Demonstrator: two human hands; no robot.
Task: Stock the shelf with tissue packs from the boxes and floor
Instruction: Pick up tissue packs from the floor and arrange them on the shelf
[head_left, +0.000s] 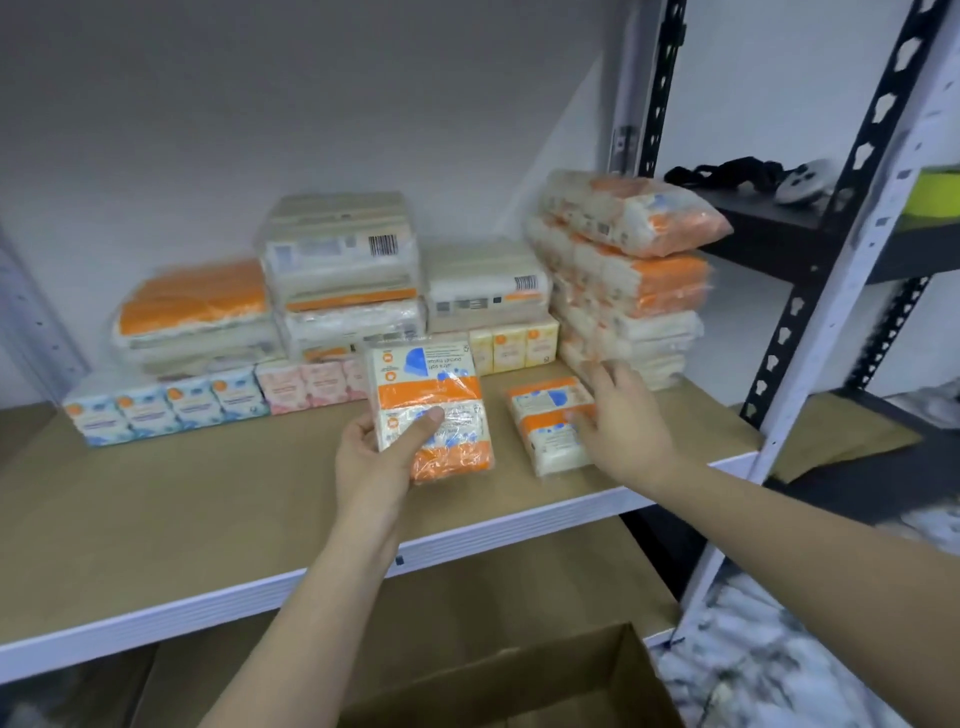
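While the left hand (387, 452) grips an orange-and-white tissue pack (431, 408) upright just above the shelf (208, 499), the right hand (621, 421) lies open with fingers touching a second pack (545, 421) lying flat on the shelf, right beside the tall stack (623, 270) at the far right.

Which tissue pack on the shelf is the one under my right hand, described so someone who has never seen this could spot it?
Start at the tall leaning stack of orange-and-white packs at the right end of the shelf board. Just in front of it, one orange-and-white pack lies flat and alone on the bare board, the right hand touching it. Unlike its neighbours, it is unstacked.
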